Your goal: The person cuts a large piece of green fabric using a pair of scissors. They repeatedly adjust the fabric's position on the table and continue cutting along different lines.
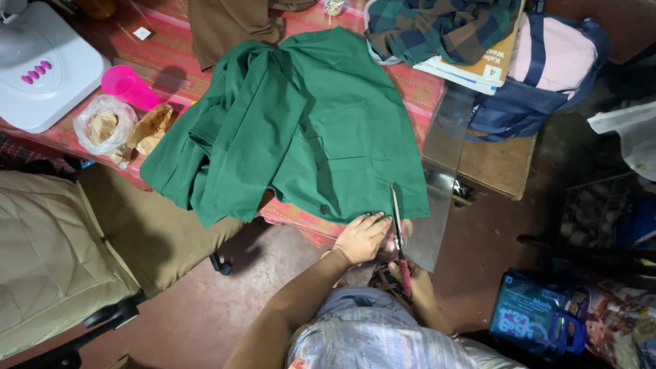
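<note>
1. Because it is thin woven cloth, the green garment [301,123] looks light, limp and prone to sliding or bunching, so it is best held flat close to the blades; it lies spread over the worktop [171,61], its lower hem hanging at the near edge.
2. The left hand [362,236] lies flat on that hem with fingers spread, pressing the cloth down and gripping nothing.
3. Just right of the left hand, the right hand [417,287] is closed around the red handles of the scissors [398,232], whose blades point up into the garment's hem.
4. The scissors look stiff and sharp, so fingers near the blade line are at some risk.
5. The worktop carries a red striped cloth; left of the garment sit a pink cup [126,85], a clear plastic bag [102,126] and a white machine [41,68].
6. Beyond the garment lie a plaid cloth [437,27] and a dark blue bag [547,68].
7. Below the garment's left side stands a beige padded chair [55,253] on a reddish floor [205,307].
</note>
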